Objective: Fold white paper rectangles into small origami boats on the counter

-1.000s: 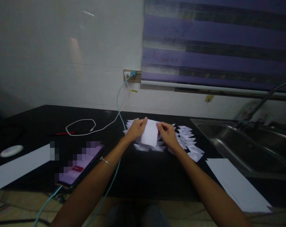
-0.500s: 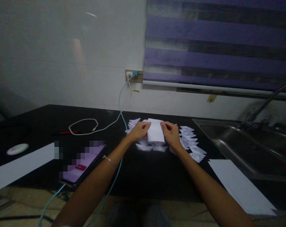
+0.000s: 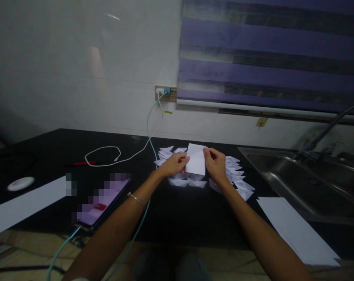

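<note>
**Left hand (image 3: 173, 164) and right hand (image 3: 216, 162) grip one small sheet of paper (image 3: 196, 159)**

Closest to the viewer, along the front edge of the black counter (image 3: 188, 218), a phone (image 3: 102, 206) lies left of the left forearm, with a teal cable (image 3: 62, 242) at its lower end. Beyond the phone's left side is a long white strip (image 3: 30, 205); right of the right forearm, white sheets (image 3: 295, 233) lie overlapping.

Further in, the left hand, with a bracelet (image 3: 136, 198) at its wrist, pinches the paper's left edge between thumb and fingers. The right hand pinches the opposite edge, near its upper corner. The paper is at the middle of the counter, in front of folded paper pieces (image 3: 179, 182); whether it touches them I cannot tell. More such pieces lie beside the right hand, towards the sink (image 3: 260, 166).

Off to the left are a white disc (image 3: 21, 184), a red pen (image 3: 85, 163) and a looped white cable (image 3: 102, 147). At the back, a wall socket (image 3: 174, 94) sits beside a purple striped blind (image 3: 253, 47).
</note>
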Demonstrator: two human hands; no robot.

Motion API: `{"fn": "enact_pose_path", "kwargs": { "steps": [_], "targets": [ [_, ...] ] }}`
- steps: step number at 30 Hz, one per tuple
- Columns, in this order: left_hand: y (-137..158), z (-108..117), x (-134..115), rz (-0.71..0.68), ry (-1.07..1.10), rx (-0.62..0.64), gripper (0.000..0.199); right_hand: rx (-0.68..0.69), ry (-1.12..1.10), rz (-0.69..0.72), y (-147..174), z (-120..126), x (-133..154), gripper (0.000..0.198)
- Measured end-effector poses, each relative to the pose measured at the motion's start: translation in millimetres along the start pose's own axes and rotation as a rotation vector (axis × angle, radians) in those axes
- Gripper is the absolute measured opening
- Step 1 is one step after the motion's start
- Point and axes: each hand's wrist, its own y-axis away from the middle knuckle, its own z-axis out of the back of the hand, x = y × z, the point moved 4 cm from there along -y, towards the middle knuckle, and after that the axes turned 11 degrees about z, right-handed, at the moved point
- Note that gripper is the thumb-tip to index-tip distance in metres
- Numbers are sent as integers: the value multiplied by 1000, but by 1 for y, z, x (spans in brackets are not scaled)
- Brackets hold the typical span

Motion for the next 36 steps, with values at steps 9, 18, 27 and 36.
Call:
{"fn": "enact_pose_path", "kwargs": {
  "steps": [9,18,27,36],
  "targets": [
    [7,-7,-11,40,23,102,35,-108,-5,-23,-4,6,-5,35],
    [2,-3,-8,-25,-315,14,32,-117,35,-20,-2,4,-6,36],
    [9,-11,-18,-79,-513,62,37,-184,112,-19,-1,8,-10,39],
    [11,-10,-22,-117,-867,-121,39,-155,54,-36,-2,6,-15,38]
  ]
}}
